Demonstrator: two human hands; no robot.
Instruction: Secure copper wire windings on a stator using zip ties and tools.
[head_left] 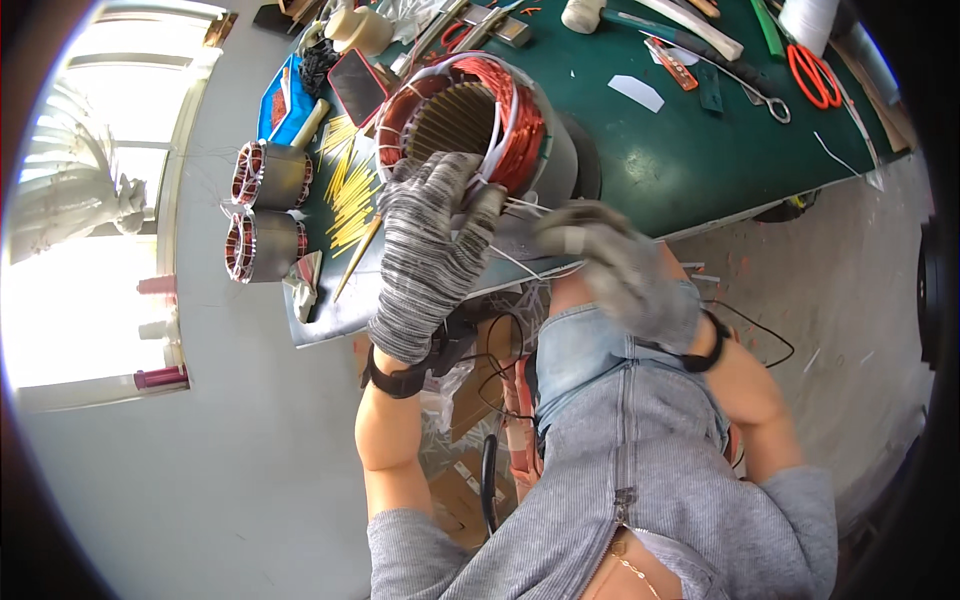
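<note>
"Where's the big copper-wound stator [512, 135]?"

"On the green workbench [690, 165], by the near edge, its wound end toward the camera."

"And the left hand [428, 238]?"

"Gloved, touching the stator's near rim — fingers close together, thumb held apart. I can't tell whether they pinch anything."

"The right hand [622, 268]?"

"Blurred, to the right of the left hand, over the bench edge. I can't make out its fingers. A white cord [516, 263] shows between the 2 hands."

"What's on the left?"

"Yellow sticks [352, 205], then 2 smaller stators [272, 178] side by side — red scissors [820, 85] lie far right."
</note>
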